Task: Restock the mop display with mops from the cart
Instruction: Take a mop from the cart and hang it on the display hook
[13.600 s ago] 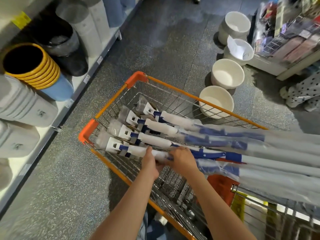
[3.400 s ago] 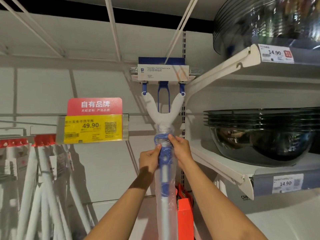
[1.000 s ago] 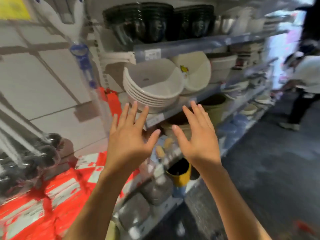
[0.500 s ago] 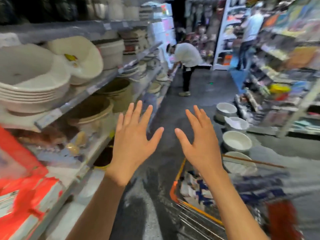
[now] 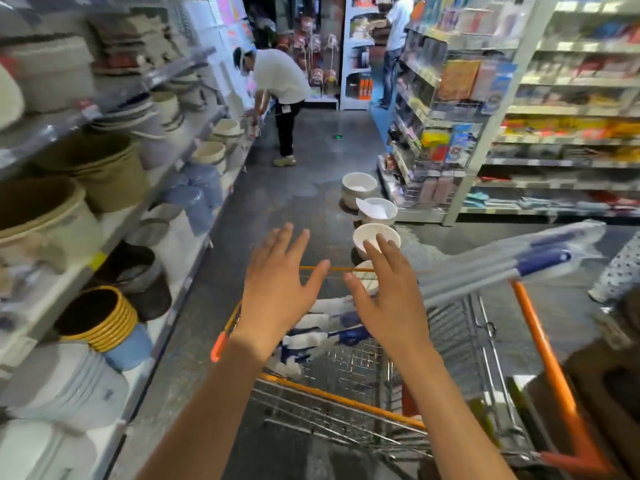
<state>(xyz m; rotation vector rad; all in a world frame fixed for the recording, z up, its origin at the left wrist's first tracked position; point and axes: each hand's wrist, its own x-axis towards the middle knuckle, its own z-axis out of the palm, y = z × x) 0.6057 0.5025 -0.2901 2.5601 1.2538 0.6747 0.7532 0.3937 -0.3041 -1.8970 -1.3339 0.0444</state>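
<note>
Mops [image 5: 467,275] across cart [image 5: 540,341], handles up-right

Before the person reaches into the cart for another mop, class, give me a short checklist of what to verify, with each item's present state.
1. Left hand free, fingers spread: ok.
2. Right hand free, fingers spread: ok.
3. Mops left in the cart: ok, several wrapped ones lie across it.
4. Hands over the mop heads: ok, both hover above them, not touching.
5. Mop handles clear of the white basins on the floor: cannot tell, the picture is blurred.
</note>
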